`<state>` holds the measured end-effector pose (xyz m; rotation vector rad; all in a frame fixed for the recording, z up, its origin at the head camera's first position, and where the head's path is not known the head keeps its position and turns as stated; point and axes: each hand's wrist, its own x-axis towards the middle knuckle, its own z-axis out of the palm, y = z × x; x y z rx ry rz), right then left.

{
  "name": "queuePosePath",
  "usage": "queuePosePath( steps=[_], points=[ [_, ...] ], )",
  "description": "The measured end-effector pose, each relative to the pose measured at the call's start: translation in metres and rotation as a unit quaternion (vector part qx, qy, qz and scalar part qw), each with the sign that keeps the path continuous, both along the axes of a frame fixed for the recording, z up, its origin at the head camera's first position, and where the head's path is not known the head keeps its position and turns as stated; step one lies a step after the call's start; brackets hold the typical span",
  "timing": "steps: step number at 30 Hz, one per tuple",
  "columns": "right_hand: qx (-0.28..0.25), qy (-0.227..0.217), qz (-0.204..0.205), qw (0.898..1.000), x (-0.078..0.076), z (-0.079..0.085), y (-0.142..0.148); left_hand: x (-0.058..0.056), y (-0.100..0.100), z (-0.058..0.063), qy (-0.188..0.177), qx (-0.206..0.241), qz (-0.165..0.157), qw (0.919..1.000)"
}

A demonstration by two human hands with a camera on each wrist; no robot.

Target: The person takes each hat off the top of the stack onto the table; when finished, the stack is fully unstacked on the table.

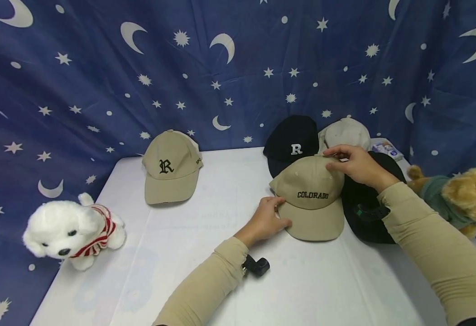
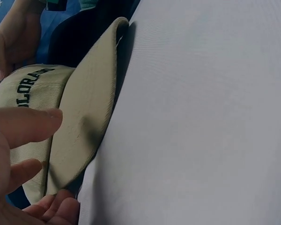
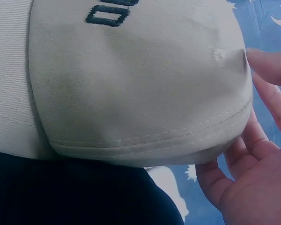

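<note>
A beige cap marked COLORADO lies on the white table with its brim toward me. My left hand is at the cap's left side, thumb and fingers spread. In the left wrist view, that hand's lower fingertips touch the edge near the brim, while the others hover over it. My right hand rests against the top of the crown. In the right wrist view, its thumb meets the crown, and its loosely bent fingers lie along the back edge; some fingertips are hidden.
Behind stand a black R cap and a pale cap; a black cap lies right, partly under my arm. Another beige cap is at left. Plush dogs, white and brown, flank the table.
</note>
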<state>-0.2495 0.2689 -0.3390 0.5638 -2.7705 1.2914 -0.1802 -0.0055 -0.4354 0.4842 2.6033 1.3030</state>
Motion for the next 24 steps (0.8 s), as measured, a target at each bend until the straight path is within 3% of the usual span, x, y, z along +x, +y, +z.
queuePosePath(
  steps=[8,18,24],
  points=[
    [-0.021,-0.004,-0.016,1.000,0.001,0.010,0.004,-0.003,-0.011,0.003,0.006,0.010,-0.016,0.9998],
    [-0.031,0.019,-0.014,0.999,0.007,0.017,-0.001,-0.003,-0.035,0.010,-0.009,0.016,0.014,0.9997],
    [-0.034,0.040,-0.004,0.999,0.017,0.024,-0.009,0.002,-0.048,0.021,-0.003,0.020,0.027,0.9994]
  ],
)
